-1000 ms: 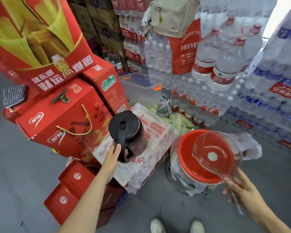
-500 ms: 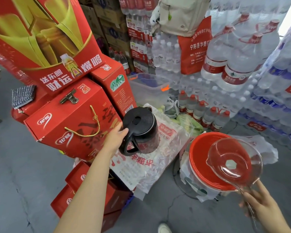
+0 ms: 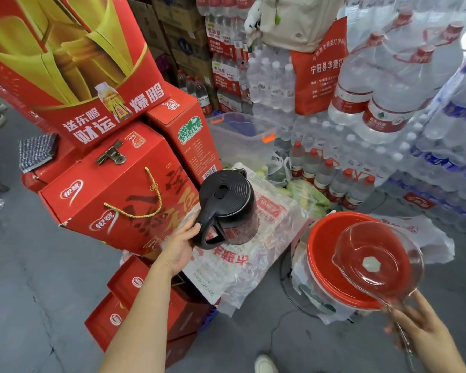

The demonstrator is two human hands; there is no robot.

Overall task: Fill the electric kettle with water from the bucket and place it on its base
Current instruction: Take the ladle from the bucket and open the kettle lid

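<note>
Kettle (image 3: 228,207) on plastic-wrapped pack (image 3: 256,254) | left hand (image 3: 179,249) grip spread at handle | right hand (image 3: 425,332) pinching ladle (image 3: 378,262) | grey concrete floor (image 3: 33,278)

At my ten o'clock, red gift boxes (image 3: 113,189) are stacked, one with a gold cord handle (image 3: 143,200). Shrink-wrapped water bottles (image 3: 382,103) fill one to two o'clock. A clear storage bin (image 3: 242,141) sits at twelve, my white shoe (image 3: 265,364) at six.

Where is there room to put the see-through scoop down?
Bare grey floor left of the red boxes, and the strip between the low red boxes and the bucket. Crowded: bottles and bags behind the kettle.
</note>
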